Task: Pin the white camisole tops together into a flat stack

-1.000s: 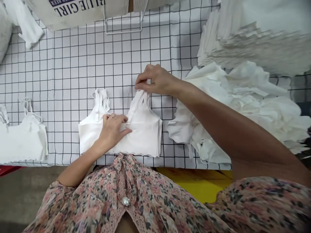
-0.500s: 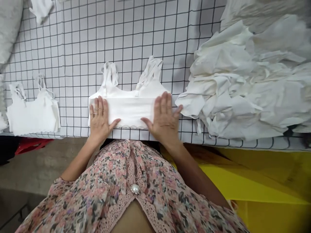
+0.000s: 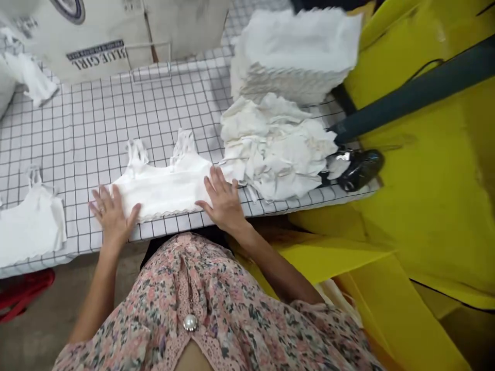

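A white camisole top (image 3: 166, 188) with thin straps lies flat in front of me on the checked tablecloth (image 3: 166, 103), its scalloped edge towards my body. My left hand (image 3: 114, 214) rests spread at the top's left end, palm down. At the right end my right hand (image 3: 222, 201) presses down with its fingers apart. Neither hand grips the cloth. Further left lies another white strappy top or small stack of them (image 3: 34, 221), partly cut off by the frame.
Right of my right hand is a loose heap of white garments (image 3: 274, 149), with a neat stack of folded white pieces (image 3: 297, 46) behind. A black shiny object (image 3: 361, 170) sits at the table's right end. Cardboard boxes (image 3: 108, 36) stand at the back; yellow sheeting (image 3: 425, 206) covers the right.
My view has swung to the right and now takes in the boxes, the folded stack and the black object. Both hands stay spread on the top, now nearer its outer ends.
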The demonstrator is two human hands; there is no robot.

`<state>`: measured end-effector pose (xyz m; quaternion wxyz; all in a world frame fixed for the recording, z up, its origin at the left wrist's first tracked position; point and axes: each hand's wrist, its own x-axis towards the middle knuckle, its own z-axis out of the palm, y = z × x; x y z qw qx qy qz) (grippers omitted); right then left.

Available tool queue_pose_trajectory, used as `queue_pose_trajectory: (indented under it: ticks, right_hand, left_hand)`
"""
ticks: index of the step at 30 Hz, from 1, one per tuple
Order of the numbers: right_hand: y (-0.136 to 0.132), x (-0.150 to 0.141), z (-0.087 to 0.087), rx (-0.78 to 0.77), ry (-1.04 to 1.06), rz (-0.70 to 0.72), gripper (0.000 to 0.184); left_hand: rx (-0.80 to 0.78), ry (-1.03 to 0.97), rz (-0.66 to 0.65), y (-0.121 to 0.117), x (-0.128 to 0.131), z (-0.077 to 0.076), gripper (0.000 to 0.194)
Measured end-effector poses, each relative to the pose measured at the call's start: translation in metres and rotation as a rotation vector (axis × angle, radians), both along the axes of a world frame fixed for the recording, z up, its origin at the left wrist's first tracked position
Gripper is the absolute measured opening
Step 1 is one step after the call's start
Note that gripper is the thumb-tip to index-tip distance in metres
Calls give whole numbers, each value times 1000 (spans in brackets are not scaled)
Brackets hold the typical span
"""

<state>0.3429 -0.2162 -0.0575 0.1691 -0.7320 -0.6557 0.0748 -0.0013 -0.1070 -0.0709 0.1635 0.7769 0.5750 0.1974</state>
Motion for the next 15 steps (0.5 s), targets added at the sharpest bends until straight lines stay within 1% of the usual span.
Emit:
queue_pose_trajectory:
  ticks: [2,3,4,5,7,9,11,13,15]
  right_hand:
    - [1,37,14,208,49,-73,60]
    - [6,57,20,286,76,-135,55]
    - [14,76,24,315,79,-202,52]
    - [25,94,27,286,46,-248,50]
    - [50,124,28,165,-29,-282,45]
    - [73,146,28,107,-36,-272,37]
    - [93,167,34,138,-3,-276,34]
    - [109,188,51,256,94,-295,34]
    - [123,206,80,416,213,-295,35]
  left_hand:
    - [120,-72,0,4,-4,7,98]
    - [181,-89,-9,6,-1,12,94]
    - [234,-92,-25,8,5,19,91]
    - [271,-89,-53,11,13,27,88]
    - [301,-94,-151,18,33,43,81]
    - [279,-120,-269,26,54,58,65]
    - [233,-168,-366,35,73,72,49]
    - [184,-249,-420,46,90,87,37]
    - [107,-360,-451,58,111,105,31]
